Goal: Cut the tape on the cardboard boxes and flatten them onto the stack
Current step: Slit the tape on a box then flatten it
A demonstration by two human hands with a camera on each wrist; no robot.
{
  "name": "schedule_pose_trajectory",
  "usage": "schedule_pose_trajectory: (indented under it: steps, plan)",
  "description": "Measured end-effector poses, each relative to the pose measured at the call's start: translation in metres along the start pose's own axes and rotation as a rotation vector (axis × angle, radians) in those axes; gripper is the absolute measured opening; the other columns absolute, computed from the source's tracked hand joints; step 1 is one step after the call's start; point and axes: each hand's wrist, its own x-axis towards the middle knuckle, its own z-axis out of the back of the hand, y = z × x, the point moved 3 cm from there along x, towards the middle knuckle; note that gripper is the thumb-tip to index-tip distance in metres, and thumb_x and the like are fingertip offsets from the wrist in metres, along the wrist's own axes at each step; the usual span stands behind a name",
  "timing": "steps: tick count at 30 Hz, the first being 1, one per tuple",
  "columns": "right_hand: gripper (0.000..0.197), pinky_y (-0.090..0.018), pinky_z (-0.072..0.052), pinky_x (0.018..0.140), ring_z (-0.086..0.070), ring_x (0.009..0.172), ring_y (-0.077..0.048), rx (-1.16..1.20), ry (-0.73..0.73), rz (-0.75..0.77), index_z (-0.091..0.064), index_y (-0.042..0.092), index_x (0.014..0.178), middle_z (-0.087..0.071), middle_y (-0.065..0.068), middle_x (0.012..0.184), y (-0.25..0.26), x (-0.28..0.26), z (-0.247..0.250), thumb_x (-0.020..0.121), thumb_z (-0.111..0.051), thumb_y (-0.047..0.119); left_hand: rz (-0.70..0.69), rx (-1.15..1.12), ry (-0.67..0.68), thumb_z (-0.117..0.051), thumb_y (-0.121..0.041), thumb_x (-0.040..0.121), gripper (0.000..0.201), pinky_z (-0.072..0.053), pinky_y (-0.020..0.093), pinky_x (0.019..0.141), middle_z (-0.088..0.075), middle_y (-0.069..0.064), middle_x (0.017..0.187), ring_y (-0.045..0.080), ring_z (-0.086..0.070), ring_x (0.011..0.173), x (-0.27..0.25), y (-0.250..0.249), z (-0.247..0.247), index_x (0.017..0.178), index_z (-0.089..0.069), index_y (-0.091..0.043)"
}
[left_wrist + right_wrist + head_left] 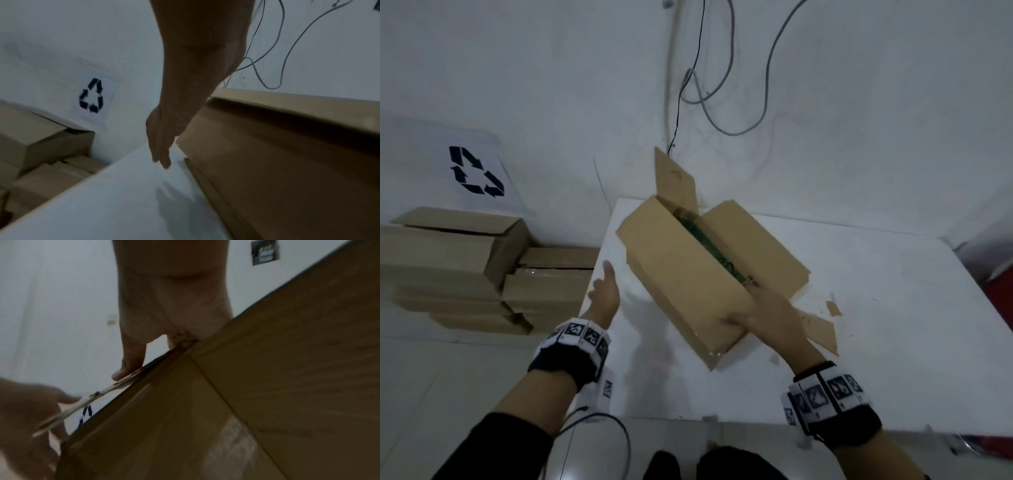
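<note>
A long brown cardboard box [688, 274] lies at an angle on the white table [893, 325], its top flaps open and green print showing inside. My right hand [756, 318] grips the box's near end, thumb on one face, fingers curled over the edge. In the right wrist view the thumb [129, 363] presses along the box [267, 386] edge, and a shiny strip of clear tape [232, 443] runs down one face. My left hand [604, 291] hovers with fingers straight over the table's left edge, holding nothing. It is beside the box [287, 154] and apart from it.
A stack of cardboard boxes [448, 253] sits on the floor left of the table, below a recycling sign [476, 171] on the wall. Cables [705, 85] hang down the wall behind the table. A small cardboard scrap [834, 308] lies right of the box.
</note>
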Motion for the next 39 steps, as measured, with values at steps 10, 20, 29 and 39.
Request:
schedule_pose_trajectory:
  steps: [10,20,29,39]
  plan:
    - [0.052,-0.024,-0.051,0.088,-0.062,0.101,-0.014,0.611,0.021,-0.173,-0.057,0.015,0.127,-0.066,0.001,0.116,0.016,-0.024,0.008,0.083,-0.074,0.038,0.178,-0.553,0.563,-0.030,-0.054,0.100,0.058,-0.041,0.044,0.098,-0.057,0.010,0.127,0.026,-0.055,0.112,-0.080,-0.005,-0.063,0.136,-0.045,-0.011]
    - [0.088,-0.036,-0.046,0.102,-0.053,0.121,-0.011,0.469,-0.075,0.062,-0.045,0.044,0.131,-0.051,0.015,0.133,-0.002,-0.033,0.007,0.060,-0.043,0.096,-0.508,-0.442,0.545,-0.070,-0.037,0.078,0.052,-0.051,0.023,0.083,-0.064,-0.002,0.115,0.011,-0.063,0.103,-0.118,-0.062,-0.034,0.124,-0.057,-0.017]
    - [0.094,-0.034,-0.054,0.093,-0.057,0.116,-0.014,0.218,-0.056,0.069,-0.016,0.047,0.146,-0.048,0.012,0.139,-0.037,-0.031,0.002,0.070,-0.065,0.071,-0.481,-0.142,0.500,-0.077,-0.077,0.044,0.119,-0.053,0.038,0.094,-0.055,-0.016,0.116,0.007,-0.059,0.107,-0.096,-0.069,-0.105,0.136,-0.021,-0.028]
    - [0.075,-0.045,-0.054,0.096,-0.061,0.113,-0.021,0.169,-0.072,0.047,-0.018,0.046,0.139,-0.052,0.010,0.137,-0.012,0.017,0.017,0.083,-0.067,0.056,-0.948,0.323,0.194,-0.015,-0.081,0.084,0.078,-0.053,0.025,0.078,-0.065,-0.006,0.098,0.002,-0.060,0.076,-0.091,-0.088,-0.088,0.128,-0.050,-0.027]
